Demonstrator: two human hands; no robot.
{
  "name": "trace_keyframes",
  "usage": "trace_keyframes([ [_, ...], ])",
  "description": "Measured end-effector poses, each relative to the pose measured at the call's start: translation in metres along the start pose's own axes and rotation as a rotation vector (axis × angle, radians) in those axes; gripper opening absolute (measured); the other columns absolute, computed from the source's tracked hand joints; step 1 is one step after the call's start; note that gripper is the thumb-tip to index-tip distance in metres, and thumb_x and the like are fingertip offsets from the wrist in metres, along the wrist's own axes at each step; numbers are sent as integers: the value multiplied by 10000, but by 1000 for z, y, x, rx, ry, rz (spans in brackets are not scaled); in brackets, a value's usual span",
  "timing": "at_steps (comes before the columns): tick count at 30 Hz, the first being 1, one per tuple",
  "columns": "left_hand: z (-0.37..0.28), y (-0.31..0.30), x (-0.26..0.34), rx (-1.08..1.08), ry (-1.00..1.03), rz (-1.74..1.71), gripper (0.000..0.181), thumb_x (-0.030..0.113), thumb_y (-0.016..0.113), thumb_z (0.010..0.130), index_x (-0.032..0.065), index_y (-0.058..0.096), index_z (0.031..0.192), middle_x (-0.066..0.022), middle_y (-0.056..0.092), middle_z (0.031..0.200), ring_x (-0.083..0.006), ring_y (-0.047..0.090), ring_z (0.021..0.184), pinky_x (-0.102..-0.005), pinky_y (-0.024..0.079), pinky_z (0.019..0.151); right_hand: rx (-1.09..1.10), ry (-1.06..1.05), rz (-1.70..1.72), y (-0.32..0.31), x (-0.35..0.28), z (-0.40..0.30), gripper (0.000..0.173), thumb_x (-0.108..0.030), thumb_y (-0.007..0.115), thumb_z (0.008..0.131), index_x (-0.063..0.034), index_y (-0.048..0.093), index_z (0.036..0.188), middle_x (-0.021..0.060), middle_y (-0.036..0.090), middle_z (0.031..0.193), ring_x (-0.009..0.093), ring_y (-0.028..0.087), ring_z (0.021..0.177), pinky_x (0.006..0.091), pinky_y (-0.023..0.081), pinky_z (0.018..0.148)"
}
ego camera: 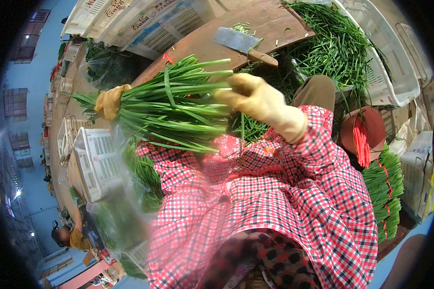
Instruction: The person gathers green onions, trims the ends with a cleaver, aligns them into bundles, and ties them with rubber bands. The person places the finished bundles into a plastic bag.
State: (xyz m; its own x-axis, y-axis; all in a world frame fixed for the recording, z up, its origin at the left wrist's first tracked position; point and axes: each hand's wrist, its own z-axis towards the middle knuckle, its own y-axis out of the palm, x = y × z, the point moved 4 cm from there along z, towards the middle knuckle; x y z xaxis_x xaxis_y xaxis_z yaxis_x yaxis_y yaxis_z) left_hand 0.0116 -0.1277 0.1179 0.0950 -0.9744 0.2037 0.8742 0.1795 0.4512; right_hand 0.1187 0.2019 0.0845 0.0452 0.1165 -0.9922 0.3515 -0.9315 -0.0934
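Observation:
My left hand (pixel 109 103), in a tan glove, grips a loose bunch of garlic chives (pixel 173 104) near its leafy end. The bunch lies sideways in front of my chest, with its pale stalk ends to the right. At those ends is my right hand (pixel 256 97), in a cream glove, with fingers bent. Motion blurs its fingertips, so I cannot tell if they hold any stalks. Beyond the bunch, a cleaver (pixel 238 41) with a wooden handle rests on a brown board (pixel 199 48), beside small cut stalk pieces (pixel 241 27).
Loose chives (pixel 332 47) heap by a white plastic crate (pixel 401 77) at upper right. Red ties (pixel 361 142) hang over a round red seat (pixel 374 123) near tied chive bundles (pixel 383 195). Left are a crate (pixel 99 162) and bagged greens (pixel 117 220); another person (pixel 77 236) works farther off.

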Motion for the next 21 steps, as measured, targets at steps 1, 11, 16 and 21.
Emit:
trace_keyframes([
  [1,-2,-1,0,1,9,14,233,274,500,930,109,597,795,9,610,733,-106,533,623,-295,429,710,-9,103,-98,7,-11,-4,433,-365,650,913,-64,639,1224,174,687,1094,273,665,1026,346,506,877],
  [11,-12,-9,23,-8,101,209,156,222,591,892,130,592,766,17,616,711,-103,538,582,-274,423,648,230,204,-180,-67,81,-41,211,-143,685,895,-35,721,1073,89,736,1000,149,688,891,262,547,793],
  [16,-31,-24,56,114,477,1193,142,195,637,874,141,590,752,21,618,700,-102,541,562,-263,419,618,-79,38,140,-42,36,1,408,-241,713,893,-144,642,1282,23,697,1170,184,634,1098,287,470,994],
  [21,12,-2,13,-542,-28,74,250,187,522,933,202,548,686,28,699,816,-64,585,747,-245,422,786,100,-310,144,-63,-5,31,374,-238,688,918,-72,655,1251,71,695,1170,159,647,1043,301,480,966],
])
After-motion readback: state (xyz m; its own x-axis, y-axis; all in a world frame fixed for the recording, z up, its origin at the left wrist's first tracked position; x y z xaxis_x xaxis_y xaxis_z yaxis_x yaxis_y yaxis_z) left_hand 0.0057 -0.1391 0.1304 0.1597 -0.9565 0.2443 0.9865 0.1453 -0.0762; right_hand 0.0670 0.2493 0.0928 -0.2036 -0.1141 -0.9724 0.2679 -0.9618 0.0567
